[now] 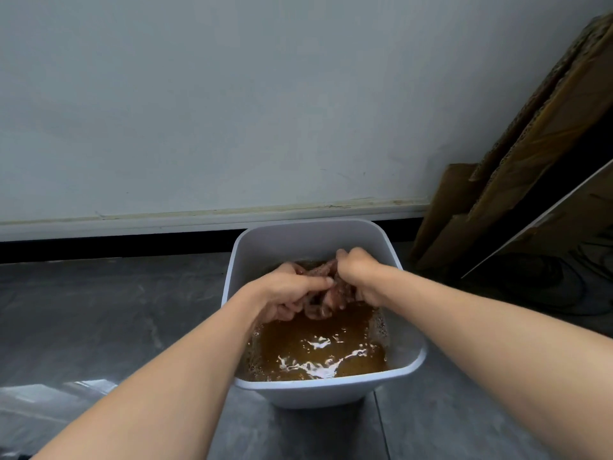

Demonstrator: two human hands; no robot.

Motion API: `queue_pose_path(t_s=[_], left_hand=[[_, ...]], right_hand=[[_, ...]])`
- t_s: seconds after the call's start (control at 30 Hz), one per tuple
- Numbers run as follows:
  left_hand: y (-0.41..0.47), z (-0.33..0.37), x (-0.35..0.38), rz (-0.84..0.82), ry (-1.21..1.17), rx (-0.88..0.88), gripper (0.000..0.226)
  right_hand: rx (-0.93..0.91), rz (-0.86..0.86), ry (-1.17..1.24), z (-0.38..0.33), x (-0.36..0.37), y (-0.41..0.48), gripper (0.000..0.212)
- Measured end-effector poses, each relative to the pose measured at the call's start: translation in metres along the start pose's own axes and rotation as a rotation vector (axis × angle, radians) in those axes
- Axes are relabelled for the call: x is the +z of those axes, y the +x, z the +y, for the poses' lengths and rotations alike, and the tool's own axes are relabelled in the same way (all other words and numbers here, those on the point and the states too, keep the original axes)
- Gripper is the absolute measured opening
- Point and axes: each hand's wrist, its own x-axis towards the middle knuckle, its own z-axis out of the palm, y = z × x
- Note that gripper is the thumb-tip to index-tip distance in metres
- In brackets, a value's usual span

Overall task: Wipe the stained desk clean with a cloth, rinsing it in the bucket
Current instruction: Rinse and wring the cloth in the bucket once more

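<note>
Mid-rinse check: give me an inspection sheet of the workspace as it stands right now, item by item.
Surface: dark grey tiled floor; the desk is not in view.
Job's things: white square plastic bucket on the floor, holding murky brown water; bunched reddish-brown cloth at the water's surface.
Clutter: flattened brown cardboard sheets leaning against the wall at right.
Grippers: left hand and right hand both grip the cloth, fingers curled round it.
Cables: dark loops that look like cables on the floor below the cardboard.
Surroundings: pale grey wall with a white skirting.
</note>
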Motion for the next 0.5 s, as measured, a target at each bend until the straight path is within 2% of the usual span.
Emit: queue_pose_path(t_s=[0.07,0.13,0.23,0.3,0.33,0.4,0.5], left_hand=[[-0.002,0.001,-0.004,0.017,0.165,-0.039,0.059],[-0.005,0.003,-0.002,0.027,0.251,-0.053,0.07],[-0.007,0.002,0.002,0.151,0.429,-0.01,0.071],[-0.006,-0.004,0.003,0.249,0.563,0.019,0.065],[-0.005,-0.006,0.002,0.279,0.573,0.029,0.054],[-0.005,-0.009,0.0,0.277,0.411,0.013,0.037],[-0.003,-0.005,-0.004,0.231,0.091,-0.03,0.037]], right_hand=[[-0.021,-0.03,-0.091,-0.004,-0.005,-0.001,0.055],[-0.082,-0.103,-0.221,-0.005,-0.007,-0.004,0.057],[-0.142,-0.207,-0.383,-0.005,-0.008,-0.009,0.024],[-0.195,-0.157,-0.346,-0.008,-0.006,-0.009,0.015],[-0.224,-0.1,-0.299,-0.01,-0.005,-0.008,0.013],[-0.263,0.03,-0.262,-0.016,-0.006,-0.004,0.01],[-0.237,0.089,-0.218,-0.024,-0.012,0.003,0.017]])
